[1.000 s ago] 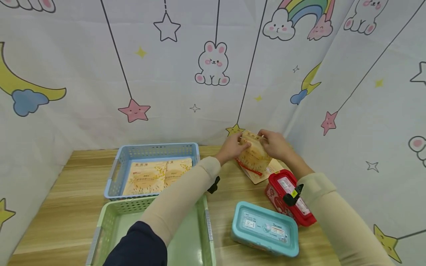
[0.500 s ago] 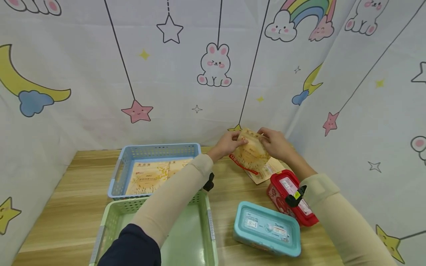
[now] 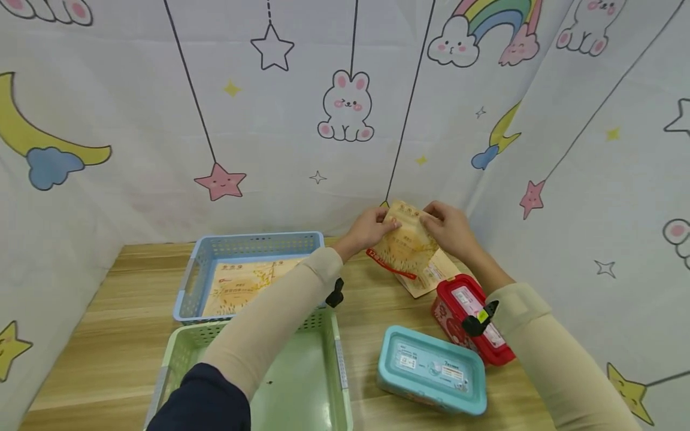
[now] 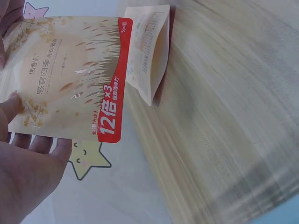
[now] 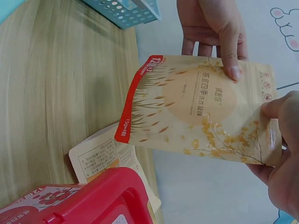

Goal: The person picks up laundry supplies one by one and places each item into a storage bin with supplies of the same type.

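Both hands hold a beige laundry-bead pouch (image 3: 406,245) with a red printed band along its bottom, tilted above the back right of the table. My left hand (image 3: 365,232) pinches its left edge, thumb on the printed front and fingers behind. At the upper right corner, my right hand (image 3: 451,232) grips it between thumb and fingers. In the right wrist view the pouch (image 5: 201,112) shows its whole front. A second beige pouch (image 3: 431,276) lies on the wood beneath, partly hidden; the left wrist view shows this pouch (image 4: 148,51) bulging somewhat open at one side.
A blue basket (image 3: 253,243) at the back left contains beige pouches (image 3: 237,287) lying flat. In front of it stands a green basket (image 3: 302,377), partly behind my left arm. A red lidded box (image 3: 447,317) and a teal lidded box (image 3: 431,371) sit at the right.
The held pouch has risen a little and shifted slightly left, its front now facing the head camera more flatly. Both hands moved with it, keeping their grip.
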The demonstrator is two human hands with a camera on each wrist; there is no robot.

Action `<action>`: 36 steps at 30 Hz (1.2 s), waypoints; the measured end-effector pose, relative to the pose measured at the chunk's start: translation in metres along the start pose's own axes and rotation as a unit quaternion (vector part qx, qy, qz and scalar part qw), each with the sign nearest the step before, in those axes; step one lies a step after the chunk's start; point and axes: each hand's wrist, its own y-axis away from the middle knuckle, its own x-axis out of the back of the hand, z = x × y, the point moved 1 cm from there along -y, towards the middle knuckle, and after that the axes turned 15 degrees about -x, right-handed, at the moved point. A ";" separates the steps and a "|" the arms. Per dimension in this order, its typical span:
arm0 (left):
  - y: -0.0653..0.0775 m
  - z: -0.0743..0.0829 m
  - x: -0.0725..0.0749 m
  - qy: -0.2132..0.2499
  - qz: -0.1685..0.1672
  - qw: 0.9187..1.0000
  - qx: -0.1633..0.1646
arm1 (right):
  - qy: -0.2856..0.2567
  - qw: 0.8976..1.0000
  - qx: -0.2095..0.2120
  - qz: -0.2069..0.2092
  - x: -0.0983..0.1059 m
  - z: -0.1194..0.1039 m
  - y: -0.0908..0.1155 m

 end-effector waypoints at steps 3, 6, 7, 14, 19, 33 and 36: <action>0.000 0.005 0.005 -0.007 0.009 1.000 -0.008 | -0.030 0.999 -0.016 0.011 0.004 0.000 0.000; 0.000 0.009 0.010 -0.009 0.015 1.000 -0.018 | -0.075 0.996 -0.044 -0.004 0.010 0.002 0.001; 0.000 0.010 0.012 -0.010 0.018 1.000 -0.019 | -0.093 0.994 -0.053 -0.016 0.011 0.004 0.001; -0.001 0.020 0.021 0.016 0.056 0.998 -0.015 | -0.225 0.964 -0.110 -0.091 0.010 0.011 0.006; 0.000 0.028 0.028 0.051 0.079 0.995 -0.023 | -0.263 0.950 -0.128 -0.105 -0.001 0.012 0.009; 0.017 0.026 0.048 0.072 0.066 0.995 -0.013 | -0.279 0.944 -0.134 -0.116 -0.012 -0.004 0.011; 0.020 0.027 0.052 0.078 0.059 0.995 -0.005 | -0.287 0.941 -0.133 -0.118 -0.013 -0.006 0.011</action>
